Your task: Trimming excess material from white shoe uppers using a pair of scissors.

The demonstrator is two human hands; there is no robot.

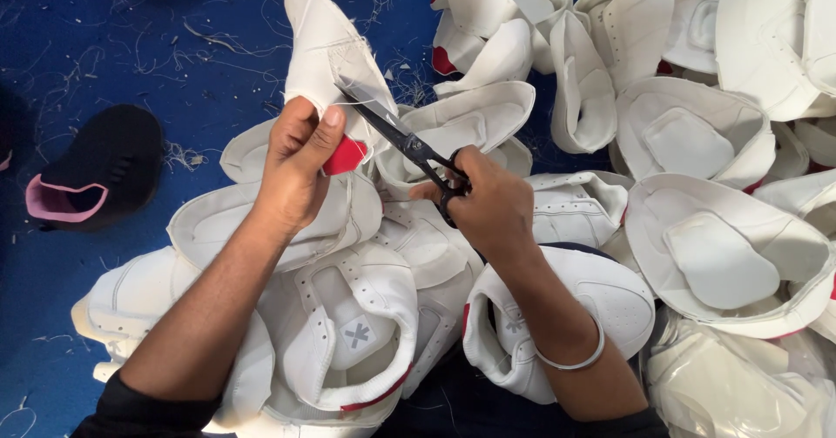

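I take the black scissors (pixel 409 146) as my landmark: they sit in my right hand (pixel 483 207), whose fingers are closed through the loops, blades slightly parted and pointing up and to the left. Right at the blade tips is the white shoe upper (pixel 326 50), which my left hand (pixel 296 164) pinches firmly beside its red lining patch (pixel 346 156), thumb on top. Below the scissors lies a heap of finished-looking white uppers (pixel 348 316); to their right more white uppers (pixel 714 246) pile up. Well to the left of the scissors a black upper with a pink collar (pixel 91 181) rests on the blue floor (pixel 78 46), which is littered with thread scraps. To trim well here, I judge I should keep the edge taut with the pinching hand, feed only the stray thread between the tips, and cut close without nicking the stitching or my thumb.
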